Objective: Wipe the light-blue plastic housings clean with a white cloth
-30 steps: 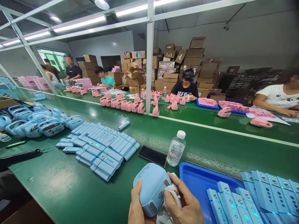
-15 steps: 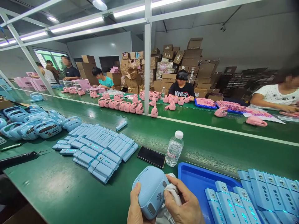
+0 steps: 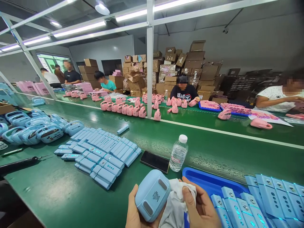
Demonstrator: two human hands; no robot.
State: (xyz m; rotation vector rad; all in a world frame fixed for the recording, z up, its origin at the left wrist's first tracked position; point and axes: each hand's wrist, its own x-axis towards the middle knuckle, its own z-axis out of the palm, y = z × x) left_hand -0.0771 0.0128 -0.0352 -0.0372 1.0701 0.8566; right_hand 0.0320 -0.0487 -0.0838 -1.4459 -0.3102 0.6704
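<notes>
Head cam: left hand (image 3: 133,211) grips rounded pale-blue plastic device (image 3: 152,194); right hand (image 3: 201,209) pinches white crumpled cloth (image 3: 177,201) w/ thumb, beside it.

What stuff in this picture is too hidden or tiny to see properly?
- Left hand, head view: mostly hidden behind the blue device and cut off by the bottom edge.
- Label on the device's underside: print too small to read.
- Blue tray: its inside is largely covered by blue panels and the right hand holding the white cloth.
</notes>
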